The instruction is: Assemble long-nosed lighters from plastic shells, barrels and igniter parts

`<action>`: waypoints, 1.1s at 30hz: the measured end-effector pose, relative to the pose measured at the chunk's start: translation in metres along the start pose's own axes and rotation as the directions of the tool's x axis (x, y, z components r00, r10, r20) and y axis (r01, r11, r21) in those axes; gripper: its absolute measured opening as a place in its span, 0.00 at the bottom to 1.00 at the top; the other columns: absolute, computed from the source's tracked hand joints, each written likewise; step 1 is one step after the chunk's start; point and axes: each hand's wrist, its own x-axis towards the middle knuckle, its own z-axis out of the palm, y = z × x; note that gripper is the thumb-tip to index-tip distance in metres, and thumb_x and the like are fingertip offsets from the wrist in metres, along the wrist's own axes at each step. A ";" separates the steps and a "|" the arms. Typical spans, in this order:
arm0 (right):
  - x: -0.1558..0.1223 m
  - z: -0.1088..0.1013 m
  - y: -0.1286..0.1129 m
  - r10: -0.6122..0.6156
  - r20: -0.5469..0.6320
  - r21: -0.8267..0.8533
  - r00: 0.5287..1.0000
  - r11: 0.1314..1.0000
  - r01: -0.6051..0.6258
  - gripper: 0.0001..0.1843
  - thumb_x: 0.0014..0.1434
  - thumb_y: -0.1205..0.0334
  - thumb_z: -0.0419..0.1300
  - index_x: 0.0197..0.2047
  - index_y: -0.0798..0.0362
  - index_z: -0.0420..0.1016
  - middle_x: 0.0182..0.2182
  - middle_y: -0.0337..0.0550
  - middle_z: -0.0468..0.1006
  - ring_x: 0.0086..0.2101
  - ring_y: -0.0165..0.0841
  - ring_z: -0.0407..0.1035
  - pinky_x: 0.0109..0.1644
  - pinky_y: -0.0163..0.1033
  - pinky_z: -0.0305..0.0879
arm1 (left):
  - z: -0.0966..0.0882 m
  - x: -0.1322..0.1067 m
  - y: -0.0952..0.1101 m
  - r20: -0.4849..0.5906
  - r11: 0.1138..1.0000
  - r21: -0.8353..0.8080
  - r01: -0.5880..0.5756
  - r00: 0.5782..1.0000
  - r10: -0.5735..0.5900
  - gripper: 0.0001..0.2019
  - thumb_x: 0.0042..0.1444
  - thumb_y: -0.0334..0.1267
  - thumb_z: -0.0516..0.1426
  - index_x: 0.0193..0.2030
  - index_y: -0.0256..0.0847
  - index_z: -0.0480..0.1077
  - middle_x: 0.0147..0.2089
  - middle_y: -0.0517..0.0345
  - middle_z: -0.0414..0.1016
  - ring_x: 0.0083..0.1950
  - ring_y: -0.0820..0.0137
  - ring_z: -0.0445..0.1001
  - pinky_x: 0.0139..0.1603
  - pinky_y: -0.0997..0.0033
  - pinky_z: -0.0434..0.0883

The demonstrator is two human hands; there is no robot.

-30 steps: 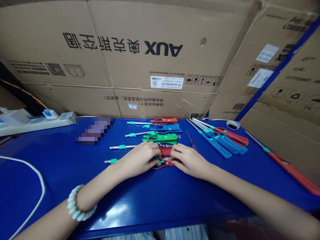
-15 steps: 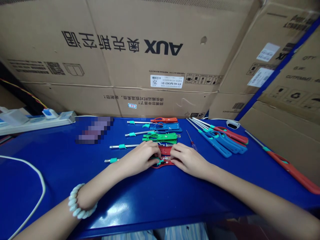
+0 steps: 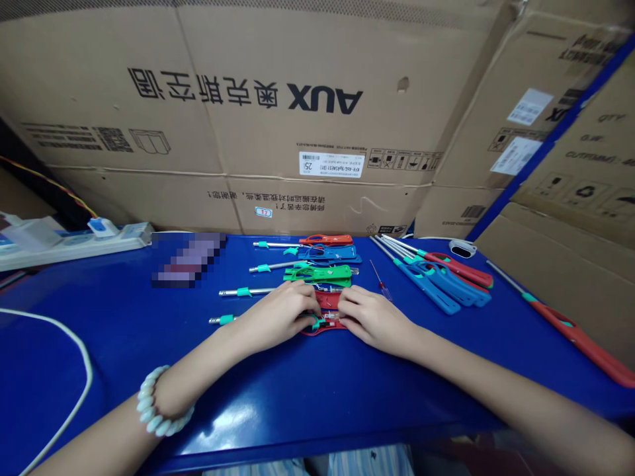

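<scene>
An opened red long-nosed lighter (image 3: 327,317) lies on the blue table (image 3: 278,390), its metal nozzle with a teal collar (image 3: 221,320) pointing left. My left hand (image 3: 280,316) and my right hand (image 3: 372,316) rest on it from either side, fingertips curled and pinched onto the small parts in its open shell. A pale bead bracelet (image 3: 159,403) circles my left wrist. Behind the hands lie more opened lighters: a green one (image 3: 320,273), a blue one (image 3: 327,254) and a red one (image 3: 325,240).
A small red-handled screwdriver (image 3: 381,281) lies just right of my hands. Several closed blue and red lighters (image 3: 441,274) are piled at the right, another red one (image 3: 580,337) further right. Cardboard boxes (image 3: 297,119) wall the back. A power strip (image 3: 69,241) and white cable (image 3: 74,370) are at left.
Both hands stay on the red lighter with only tiny finger shifts. The view has moved slightly.
</scene>
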 end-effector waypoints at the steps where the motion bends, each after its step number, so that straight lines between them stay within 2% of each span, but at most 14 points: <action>1: 0.000 0.000 0.000 0.000 0.003 -0.001 1.000 1.000 0.000 0.05 0.62 0.68 0.54 0.36 0.56 0.71 0.35 0.47 0.71 0.37 0.36 0.65 0.40 0.38 0.66 | 0.000 0.000 0.000 -0.001 1.000 0.006 -0.006 1.000 0.006 0.05 0.56 0.28 0.58 0.38 0.39 0.74 0.40 0.56 0.73 0.43 0.65 0.71 0.46 0.66 0.65; 4: 0.000 0.000 0.000 0.006 0.015 0.006 1.000 1.000 -0.006 0.06 0.63 0.68 0.53 0.37 0.56 0.71 0.36 0.48 0.71 0.38 0.36 0.66 0.42 0.39 0.67 | 0.002 0.000 -0.001 -0.021 0.999 0.021 -0.031 0.999 0.032 0.05 0.59 0.30 0.56 0.38 0.39 0.74 0.39 0.55 0.73 0.43 0.66 0.70 0.46 0.67 0.65; 8: 0.000 0.002 0.000 0.009 0.014 0.012 1.000 1.000 -0.009 0.07 0.63 0.68 0.53 0.37 0.55 0.71 0.36 0.48 0.71 0.39 0.37 0.66 0.43 0.40 0.67 | 0.004 0.000 -0.001 -0.044 0.999 0.020 -0.049 0.998 0.050 0.11 0.63 0.31 0.51 0.37 0.39 0.74 0.38 0.55 0.72 0.41 0.68 0.70 0.44 0.68 0.65; 12: 0.000 0.001 0.000 0.009 0.001 0.012 1.000 1.000 -0.009 0.08 0.64 0.67 0.52 0.36 0.56 0.72 0.36 0.48 0.71 0.38 0.36 0.65 0.42 0.39 0.66 | 0.004 -0.001 0.001 -0.030 0.999 0.035 -0.029 0.999 0.030 0.11 0.62 0.29 0.50 0.38 0.39 0.74 0.39 0.55 0.71 0.42 0.67 0.70 0.44 0.68 0.65; 20: 0.001 -0.010 -0.002 0.018 0.050 0.058 0.999 0.998 -0.021 0.08 0.64 0.67 0.53 0.36 0.56 0.74 0.36 0.48 0.71 0.39 0.36 0.65 0.42 0.38 0.65 | -0.002 -0.001 -0.001 -0.017 1.000 -0.003 -0.026 1.000 0.026 0.10 0.60 0.28 0.51 0.38 0.40 0.74 0.40 0.56 0.71 0.43 0.67 0.69 0.47 0.67 0.64; 25: 0.001 -0.012 -0.002 0.012 0.069 0.016 0.998 1.000 -0.013 0.10 0.64 0.67 0.53 0.35 0.56 0.74 0.34 0.47 0.71 0.36 0.35 0.65 0.41 0.37 0.64 | -0.006 0.000 -0.001 -0.059 0.999 -0.009 -0.035 0.998 0.035 0.10 0.62 0.29 0.50 0.40 0.40 0.72 0.38 0.56 0.72 0.42 0.67 0.69 0.45 0.68 0.65; 33: 0.004 -0.009 -0.003 0.041 0.050 0.056 0.998 0.998 -0.043 0.08 0.62 0.69 0.53 0.34 0.56 0.73 0.33 0.45 0.73 0.35 0.34 0.67 0.40 0.37 0.65 | 0.001 0.004 0.000 -0.095 0.985 0.172 -0.033 0.994 0.050 0.11 0.63 0.29 0.50 0.45 0.41 0.72 0.42 0.54 0.71 0.42 0.66 0.67 0.44 0.66 0.62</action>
